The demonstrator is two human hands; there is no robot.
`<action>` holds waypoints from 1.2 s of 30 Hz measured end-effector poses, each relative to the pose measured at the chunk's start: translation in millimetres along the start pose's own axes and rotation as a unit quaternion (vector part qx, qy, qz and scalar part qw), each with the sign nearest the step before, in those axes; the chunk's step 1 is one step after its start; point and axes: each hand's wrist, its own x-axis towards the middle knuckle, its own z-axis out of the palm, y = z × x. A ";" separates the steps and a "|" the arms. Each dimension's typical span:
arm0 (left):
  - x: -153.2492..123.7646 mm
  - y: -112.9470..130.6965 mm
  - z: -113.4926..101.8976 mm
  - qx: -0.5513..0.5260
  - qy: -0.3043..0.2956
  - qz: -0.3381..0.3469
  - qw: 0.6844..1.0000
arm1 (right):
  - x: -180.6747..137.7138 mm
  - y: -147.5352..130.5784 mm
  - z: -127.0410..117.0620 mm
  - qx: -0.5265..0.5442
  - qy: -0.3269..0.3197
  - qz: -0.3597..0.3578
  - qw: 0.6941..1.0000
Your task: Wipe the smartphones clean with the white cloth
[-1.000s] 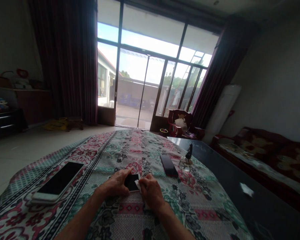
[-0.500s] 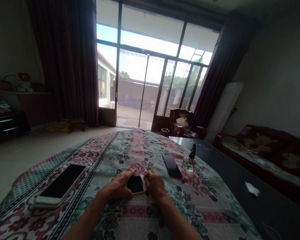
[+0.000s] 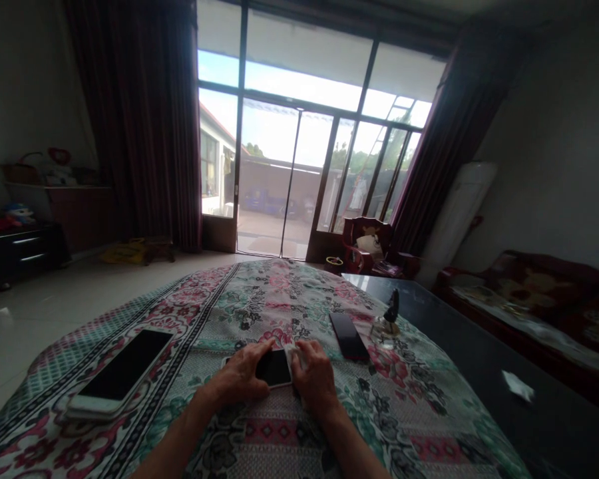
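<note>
A white-edged smartphone (image 3: 274, 368) with a dark screen lies face up on the flowered tablecloth (image 3: 272, 422). My left hand (image 3: 242, 372) grips it from the left, thumb at the near edge and fingers at the far edge, covering its left part. At the phone's right end, my right hand (image 3: 313, 374) is closed on a thin white cloth-like piece (image 3: 289, 350), mostly hidden by the fingers. To the right lies a dark phone (image 3: 349, 336), face up. On the left, a larger white phone (image 3: 124, 366) rests on top of another flat white item.
A clear glass holder with a black top (image 3: 390, 313) stands beyond the dark phone. At the right, a black table (image 3: 479, 359) carries a crumpled white scrap (image 3: 519, 386). A wooden sofa (image 3: 534, 293) and a chair (image 3: 369, 243) stand further back, near glass doors (image 3: 279, 179).
The view has shifted slightly, so most things sit a little further right. My right hand has turned slightly at the phone's right end; the left keeps its grip.
</note>
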 end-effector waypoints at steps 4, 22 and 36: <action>0.2 -3.8 -2.4 0.030 0.023 0.010 0.999 | 0.9 6.1 -1.8 -0.045 0.001 0.030 0.999; -3.9 -14.5 -13.7 0.067 0.009 -0.012 0.998 | 8.2 -7.3 0.9 -0.048 -0.087 0.006 0.995; -2.2 -16.1 -16.9 0.070 0.019 -0.049 0.996 | -4.6 -16.0 -11.0 0.008 -0.102 0.010 0.995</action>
